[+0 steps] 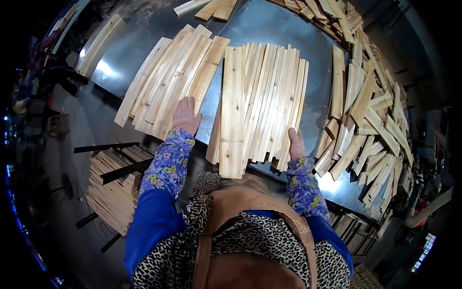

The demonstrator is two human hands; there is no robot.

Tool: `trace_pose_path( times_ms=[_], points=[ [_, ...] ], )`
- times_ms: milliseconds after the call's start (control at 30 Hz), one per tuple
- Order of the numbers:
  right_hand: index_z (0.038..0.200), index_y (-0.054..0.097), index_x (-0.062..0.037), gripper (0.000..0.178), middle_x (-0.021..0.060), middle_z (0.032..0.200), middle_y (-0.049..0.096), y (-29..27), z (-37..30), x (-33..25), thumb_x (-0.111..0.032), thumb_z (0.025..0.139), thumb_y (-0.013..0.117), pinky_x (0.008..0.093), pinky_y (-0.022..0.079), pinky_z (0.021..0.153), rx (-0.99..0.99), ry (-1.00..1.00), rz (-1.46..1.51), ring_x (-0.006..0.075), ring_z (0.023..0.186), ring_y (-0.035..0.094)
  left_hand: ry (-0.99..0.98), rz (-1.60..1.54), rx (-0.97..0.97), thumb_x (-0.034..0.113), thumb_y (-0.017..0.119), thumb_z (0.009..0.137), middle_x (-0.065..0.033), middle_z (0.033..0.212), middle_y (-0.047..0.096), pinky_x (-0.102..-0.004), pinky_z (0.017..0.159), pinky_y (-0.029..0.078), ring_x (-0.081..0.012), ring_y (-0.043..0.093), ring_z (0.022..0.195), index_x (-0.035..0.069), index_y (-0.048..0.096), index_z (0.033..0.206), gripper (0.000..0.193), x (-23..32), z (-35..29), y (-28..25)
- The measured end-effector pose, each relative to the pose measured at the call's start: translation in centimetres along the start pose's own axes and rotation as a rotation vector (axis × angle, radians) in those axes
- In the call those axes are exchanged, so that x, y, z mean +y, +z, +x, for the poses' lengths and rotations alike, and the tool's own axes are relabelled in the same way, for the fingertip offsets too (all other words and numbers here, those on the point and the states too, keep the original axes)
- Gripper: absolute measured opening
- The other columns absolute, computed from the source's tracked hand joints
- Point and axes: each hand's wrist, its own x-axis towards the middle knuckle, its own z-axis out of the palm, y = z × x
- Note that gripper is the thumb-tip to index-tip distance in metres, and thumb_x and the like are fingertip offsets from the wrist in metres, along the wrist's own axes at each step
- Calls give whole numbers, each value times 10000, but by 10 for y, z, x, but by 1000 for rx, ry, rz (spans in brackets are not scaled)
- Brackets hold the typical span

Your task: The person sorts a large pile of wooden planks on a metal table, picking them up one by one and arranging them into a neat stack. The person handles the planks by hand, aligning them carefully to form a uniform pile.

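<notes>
My left hand (186, 115) lies with its fingers flat and close together on the near end of a fanned group of pale wooden boards (168, 82), its thumb pointing aside. To its right, a row of narrow planks (269, 101) stands packed side by side, several turned on edge. One wider board (233, 111) with dark knots lies on the row's left side and juts out toward me. My right hand (296, 143) rests against the near right edge of that row, thumb up; part of its fingers is hidden. Neither hand wraps around a board.
Both groups lie on a dark metal table (284, 29). A large loose heap of boards (370, 120) covers its right side. A few short pieces (211, 8) lie at the far edge, and a long board (100, 44) far left. Below left, stacked planks (110, 188) sit between dark bars.
</notes>
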Motion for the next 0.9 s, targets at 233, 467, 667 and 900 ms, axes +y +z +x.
trace_pose_path(
  times_ms=[233,467,667,900],
  points=[
    [1654,423,9,703,183,1368,688,92,8,-79,-195,1047,714,399,576,1038,-137,175,37,273,1176,699,-234,-331,-237,305,680,1011,-252,1254,739,-486,1086,533,-450,680,1242,41,606,1470,535,-10,18,-49],
    [1631,466,6,662,183,1428,688,146,62,-26,-163,1060,755,397,529,1126,-193,-4,-108,289,1273,665,177,49,-100,296,648,997,-195,1362,704,-495,1170,460,-398,632,1327,67,681,1364,434,-89,9,-45],
    [1528,604,2,649,124,1246,736,114,118,-61,-475,1093,668,367,578,967,-32,129,-175,258,1091,708,74,-267,-764,439,707,979,-232,1535,607,-519,1212,428,-398,542,1459,57,665,1436,597,-14,49,-79],
    [1656,478,-24,744,205,1485,674,126,105,-81,-494,1093,607,446,576,1063,94,306,-23,324,1315,690,96,108,-412,400,627,1012,-193,1795,307,-585,1326,216,-424,243,1660,167,457,1672,720,-60,77,-52]
  ],
)
